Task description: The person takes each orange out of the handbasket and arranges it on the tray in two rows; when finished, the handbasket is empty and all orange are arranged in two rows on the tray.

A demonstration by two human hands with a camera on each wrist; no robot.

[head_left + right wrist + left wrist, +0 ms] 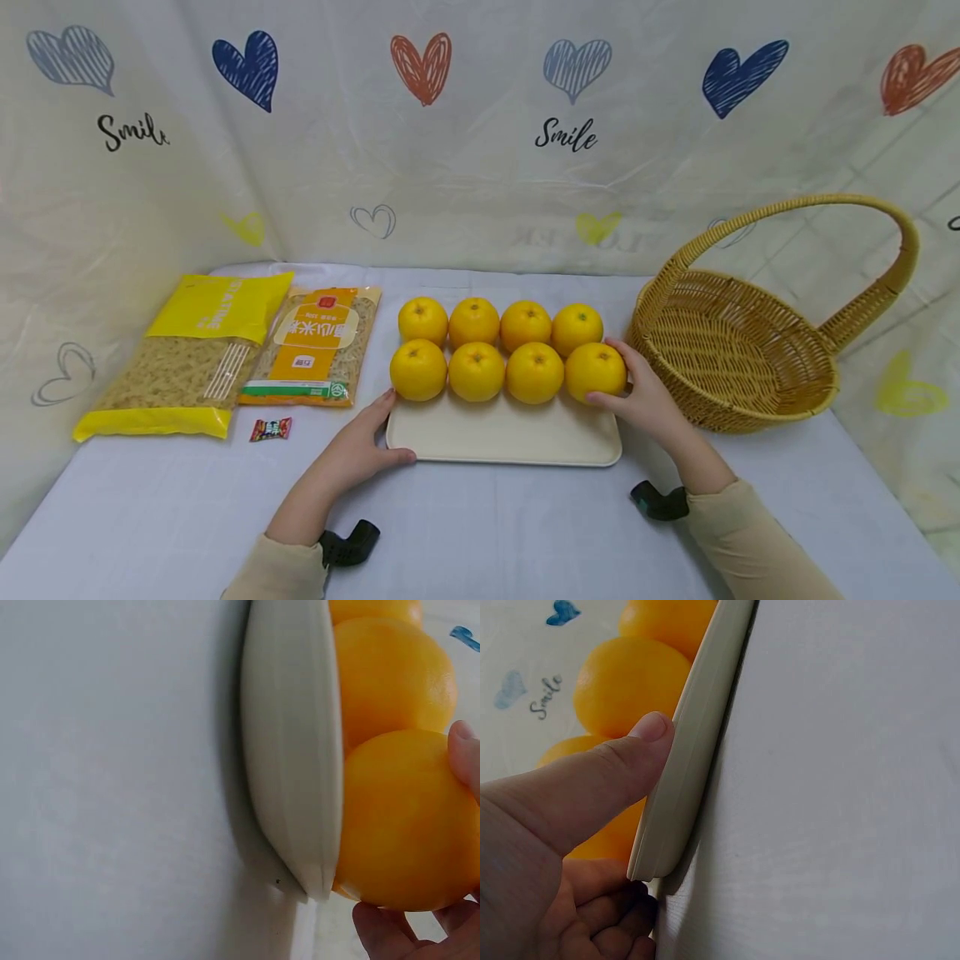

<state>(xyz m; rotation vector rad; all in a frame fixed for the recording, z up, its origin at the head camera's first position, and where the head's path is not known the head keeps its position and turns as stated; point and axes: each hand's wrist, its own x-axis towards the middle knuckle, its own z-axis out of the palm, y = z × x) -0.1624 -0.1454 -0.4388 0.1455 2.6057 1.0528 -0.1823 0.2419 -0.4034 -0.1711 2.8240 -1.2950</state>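
Note:
Several oranges (476, 372) stand in two rows on a cream tray (502, 433). At the tray's front left corner is my left hand (362, 446); its thumb (649, 727) lies on the front rim and its fingers curl round the side, as the left wrist view shows. My right hand (651, 392) grips the front-row orange at the right end (596, 372), thumb on the near side and fingers round its far right. In the right wrist view that orange (412, 825) sits right at the tray's rim, beside its neighbour.
A wicker basket (738, 350) with a tall handle stands right of the tray. To the left lie a yellow-topped bag of pasta (183, 358), an orange-labelled food packet (313, 346) and a small wrapped sweet (271, 429). A heart-printed curtain (480, 167) hangs behind the table.

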